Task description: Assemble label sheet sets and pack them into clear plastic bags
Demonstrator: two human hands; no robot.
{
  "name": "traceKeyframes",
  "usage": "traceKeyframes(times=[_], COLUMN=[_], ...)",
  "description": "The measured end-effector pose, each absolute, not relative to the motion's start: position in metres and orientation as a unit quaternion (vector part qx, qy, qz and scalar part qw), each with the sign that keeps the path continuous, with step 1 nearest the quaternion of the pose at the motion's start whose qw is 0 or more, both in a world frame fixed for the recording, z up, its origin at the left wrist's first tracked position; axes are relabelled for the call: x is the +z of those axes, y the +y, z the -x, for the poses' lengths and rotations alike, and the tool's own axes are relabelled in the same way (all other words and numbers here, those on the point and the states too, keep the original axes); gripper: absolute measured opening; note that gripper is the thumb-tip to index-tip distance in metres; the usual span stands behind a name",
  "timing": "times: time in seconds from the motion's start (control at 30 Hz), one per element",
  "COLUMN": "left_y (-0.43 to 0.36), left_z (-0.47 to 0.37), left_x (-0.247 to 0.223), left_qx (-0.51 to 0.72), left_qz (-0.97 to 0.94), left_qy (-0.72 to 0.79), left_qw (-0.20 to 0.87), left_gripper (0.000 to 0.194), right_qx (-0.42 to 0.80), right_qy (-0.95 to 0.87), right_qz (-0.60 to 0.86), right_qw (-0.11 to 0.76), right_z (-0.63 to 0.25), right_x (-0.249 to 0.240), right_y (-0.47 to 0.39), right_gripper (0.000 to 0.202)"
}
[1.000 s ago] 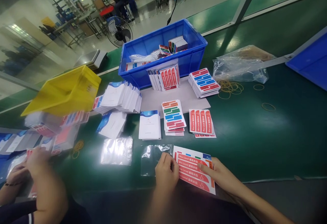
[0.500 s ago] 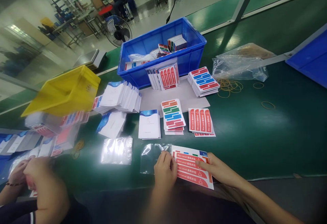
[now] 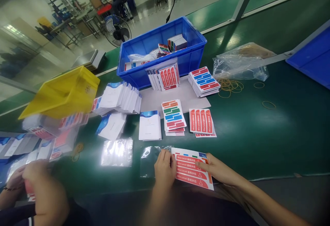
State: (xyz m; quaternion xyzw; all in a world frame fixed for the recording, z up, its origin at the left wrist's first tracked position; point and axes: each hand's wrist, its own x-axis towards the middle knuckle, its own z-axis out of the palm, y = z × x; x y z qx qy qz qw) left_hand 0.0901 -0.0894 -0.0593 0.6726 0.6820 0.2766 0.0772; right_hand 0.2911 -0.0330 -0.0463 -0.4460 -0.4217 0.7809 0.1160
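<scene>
My right hand [image 3: 215, 167] grips a few sticker sheets [image 3: 192, 176] by their right end, thumb on top. The upper sheet has red "Max Level / Min Level" strips; a sheet with coloured blocks peeks out behind it. With curled fingers, my left hand [image 3: 165, 167] pinches the right edge of a clear plastic bag [image 3: 148, 160], right against the sheets' left end. Whether the sheets' end is inside the bag is hidden by those fingers. Beyond the hands lie white booklets [image 3: 149, 126], multicoloured sticker sheets [image 3: 173, 116] and red sticker sheets [image 3: 201, 121].
A stack of clear bags [image 3: 117, 152] lies to the left. Behind stand a blue bin [image 3: 160, 62], a tilted yellow bin [image 3: 62, 88] and a banded sheet stack [image 3: 205, 81]. Rubber bands [image 3: 230, 85] lie at right. A co-worker's hands [image 3: 31, 174] work at far left.
The view has shifted slightly. Both my hands keep their grips, with the sheets barely moved against the bag. At far left, the co-worker's hands have moved a little.
</scene>
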Motion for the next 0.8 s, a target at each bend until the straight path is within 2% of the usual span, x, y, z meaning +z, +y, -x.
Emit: traceKeyframes(times=[0.33,0.47,0.57,0.7,0.8], left_y=[-0.089,-0.093,-0.095,-0.095,-0.096], left_z=[-0.091,-0.09,-0.091,-0.092,-0.09], left_x=[-0.054,-0.048,-0.044,-0.036,-0.026], left_qx=[0.3,0.277,0.271,0.301,0.337], left_qz=[-0.707,-0.683,-0.685,-0.676,-0.64], left_qy=[0.633,0.658,0.648,0.637,0.65], left_qw=[0.099,0.155,0.194,0.217,0.233], left_gripper=[0.01,0.01,0.011,0.013,0.015], right_qx=[0.752,0.715,0.703,0.743,0.82], right_qy=[-0.472,-0.525,-0.561,-0.551,-0.499], right_qz=[0.442,0.428,0.401,0.35,0.246], right_qw=[0.127,0.173,0.172,0.146,0.133], right_z=[-0.288,-0.278,-0.271,-0.272,-0.278], right_x=[-0.046,-0.047,-0.041,-0.028,-0.022], right_y=[-0.033,-0.038,-0.039,-0.03,-0.021], right_gripper=[0.036,0.033,0.032,0.037,0.05])
